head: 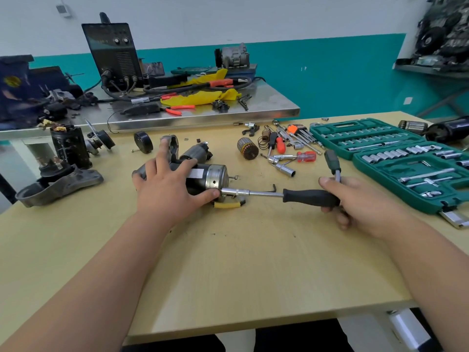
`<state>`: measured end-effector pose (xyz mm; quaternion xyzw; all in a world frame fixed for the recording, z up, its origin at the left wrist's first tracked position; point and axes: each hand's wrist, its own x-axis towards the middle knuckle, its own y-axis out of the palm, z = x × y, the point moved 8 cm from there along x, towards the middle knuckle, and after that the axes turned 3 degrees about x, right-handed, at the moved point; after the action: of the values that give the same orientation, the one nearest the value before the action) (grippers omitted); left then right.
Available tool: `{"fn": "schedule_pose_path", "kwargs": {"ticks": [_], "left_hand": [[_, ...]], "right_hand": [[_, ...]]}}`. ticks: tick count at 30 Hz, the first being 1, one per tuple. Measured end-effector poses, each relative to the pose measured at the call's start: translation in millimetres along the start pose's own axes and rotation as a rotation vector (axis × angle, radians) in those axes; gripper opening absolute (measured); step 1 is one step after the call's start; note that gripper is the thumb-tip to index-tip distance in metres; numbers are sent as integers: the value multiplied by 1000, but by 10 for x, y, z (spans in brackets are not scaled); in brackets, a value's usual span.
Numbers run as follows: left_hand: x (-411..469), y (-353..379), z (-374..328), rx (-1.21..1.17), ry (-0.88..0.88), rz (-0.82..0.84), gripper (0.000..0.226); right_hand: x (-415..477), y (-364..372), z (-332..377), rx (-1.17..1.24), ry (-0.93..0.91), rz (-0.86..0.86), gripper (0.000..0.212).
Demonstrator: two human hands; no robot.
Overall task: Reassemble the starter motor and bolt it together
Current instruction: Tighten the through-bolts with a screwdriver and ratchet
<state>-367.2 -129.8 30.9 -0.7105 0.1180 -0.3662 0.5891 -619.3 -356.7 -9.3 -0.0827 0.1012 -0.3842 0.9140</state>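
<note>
The starter motor (pixel 212 177), black body with a silver end cap, lies on its side on the wooden table (pixel 253 250). My left hand (pixel 167 189) grips its body from above, thumb against the end cap's lower edge. My right hand (pixel 355 199) holds the black handle of a socket driver (pixel 308 196). The driver's silver shaft and socket (pixel 229 191) lie level and meet the end cap next to my left thumb. A second tool with a green handle (pixel 333 162) sticks up from the same right hand. A bolt (pixel 234 177) protrudes from the end cap's far side.
An open green socket set (pixel 396 158) fills the right. Loose sockets, hex keys and small screwdrivers (pixel 289 148) and an armature (pixel 248 148) lie behind the motor. Other starter parts and a housing (pixel 63 179) sit at left. A steel bench (pixel 193 115) stands behind.
</note>
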Motion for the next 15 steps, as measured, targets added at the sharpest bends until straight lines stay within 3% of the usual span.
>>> {"fn": "schedule_pose_path", "kwargs": {"ticks": [2,4,6,8,10,12,15], "left_hand": [[-18,0,-1,-5,0,-5,93],[-35,5,1,-4,-5,1,93],[-55,15,8,1,-6,7,92],[-72,23,14,-1,-1,3,90],[-85,29,19,-6,-3,-3,90],[-94,37,24,-2,-6,4,90],[-117,46,50,11,17,13,89]], "right_hand": [[-52,64,1,199,4,115,36],[-11,7,20,81,-27,42,21],[10,-39,0,-121,-36,-51,28],[-23,7,6,-3,-20,10,24],[-75,65,-18,168,0,110,39],[-31,14,-16,20,-21,26,26],[-1,-14,-64,-63,-1,-14,34]]}}
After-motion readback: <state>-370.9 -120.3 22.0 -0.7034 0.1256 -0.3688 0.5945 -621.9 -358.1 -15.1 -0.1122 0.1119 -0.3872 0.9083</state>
